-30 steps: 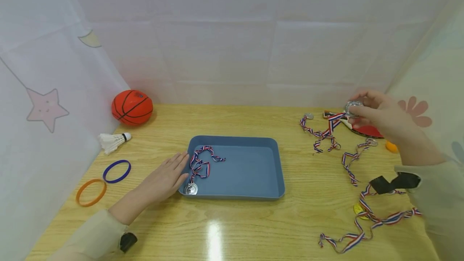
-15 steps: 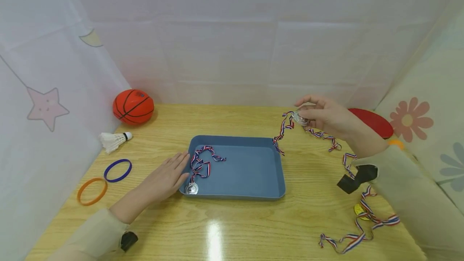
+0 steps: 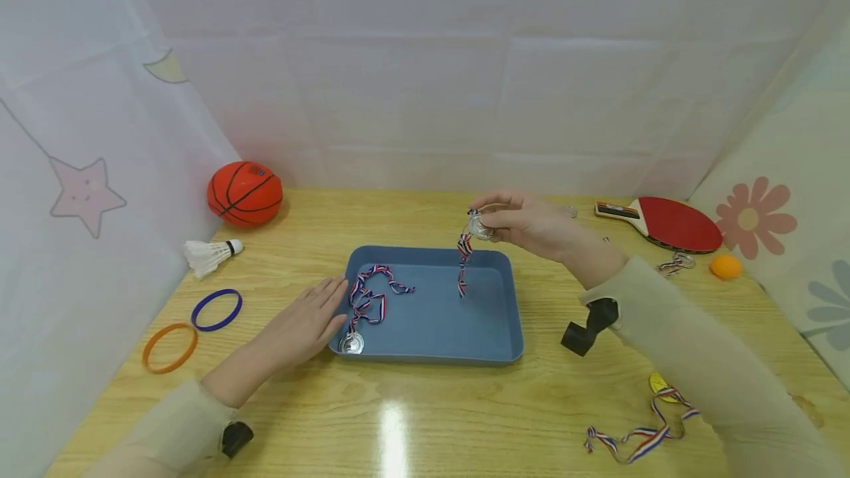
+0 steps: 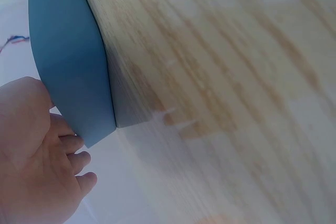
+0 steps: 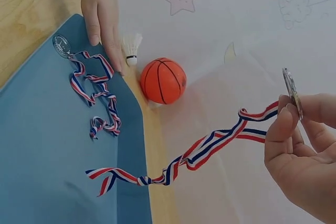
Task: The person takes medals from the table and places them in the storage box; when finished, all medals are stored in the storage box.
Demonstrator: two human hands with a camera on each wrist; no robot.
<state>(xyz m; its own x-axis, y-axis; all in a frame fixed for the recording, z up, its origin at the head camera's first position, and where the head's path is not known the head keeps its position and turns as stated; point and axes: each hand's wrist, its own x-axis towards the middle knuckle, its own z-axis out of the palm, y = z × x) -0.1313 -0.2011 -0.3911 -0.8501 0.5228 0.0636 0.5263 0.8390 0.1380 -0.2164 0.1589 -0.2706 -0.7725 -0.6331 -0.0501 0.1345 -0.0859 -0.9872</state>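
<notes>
Pinched between the thumb and fingers of my right hand (image 3: 531, 227) is a silver medal (image 3: 479, 226), held over the far rim of the blue tray (image 3: 451, 316). Its red, white and blue ribbon (image 5: 215, 145) dangles down over the tray in the right wrist view. My left hand (image 3: 302, 323) rests with straight fingers against the tray's left side. Inside the tray, at the near left corner, lies another silver medal (image 3: 351, 343); its twisted ribbon (image 3: 365, 301) trails along the left wall.
A basketball (image 3: 244, 194), a shuttlecock (image 3: 211, 257), a blue wristband (image 3: 216, 310) and an orange one line the left. At right are a table tennis paddle (image 3: 677, 223), an orange ball (image 3: 726, 266) and a gold medal (image 3: 662, 387) with ribbon. My right sleeve hides part of that side.
My right hand has carried the silver medal leftward from beside the paddle to above the tray, its ribbon trailing below. The left hand stays in place.
</notes>
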